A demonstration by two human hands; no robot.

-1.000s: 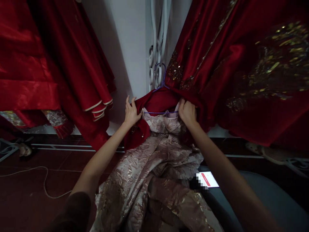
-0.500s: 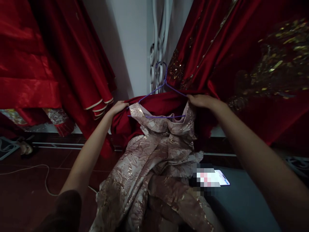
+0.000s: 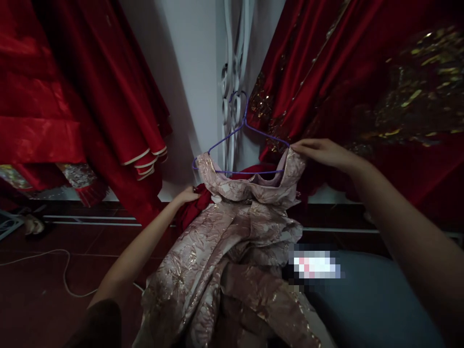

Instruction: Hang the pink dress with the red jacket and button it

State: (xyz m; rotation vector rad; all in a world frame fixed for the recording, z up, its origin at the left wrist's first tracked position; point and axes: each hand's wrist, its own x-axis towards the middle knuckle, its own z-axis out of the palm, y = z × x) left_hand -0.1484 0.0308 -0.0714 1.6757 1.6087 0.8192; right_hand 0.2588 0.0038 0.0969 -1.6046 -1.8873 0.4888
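Note:
A pale pink dress with gold-thread pattern (image 3: 213,232) hangs by its wide shoulders on a thin purple hanger (image 3: 250,172), its skirt spreading down toward me. My right hand (image 3: 321,151) is closed in a pinch on the dress's right shoulder, close to the hanger's end. Lower on the other side, my left hand (image 3: 186,195) has its fingers closed on a dark red cloth (image 3: 194,209) bunched behind the dress. Most of that cloth is hidden by the bodice. The hanger's hook rests against a white scrollwork metal stand (image 3: 237,53).
Red garments (image 3: 43,96) hang at the left, and a red gown with gold sequins (image 3: 362,106) at the right. A grey-blue padded seat (image 3: 366,295) stands lower right, with a blurred-out bright patch (image 3: 315,264) on it. A pale cord (image 3: 67,270) and shoes (image 3: 34,224) lie on the floor.
The red cloth behind the hanger has dropped, baring the hanger's arms. My left hand has moved down from the left shoulder with the cloth. My right hand has shifted slightly right.

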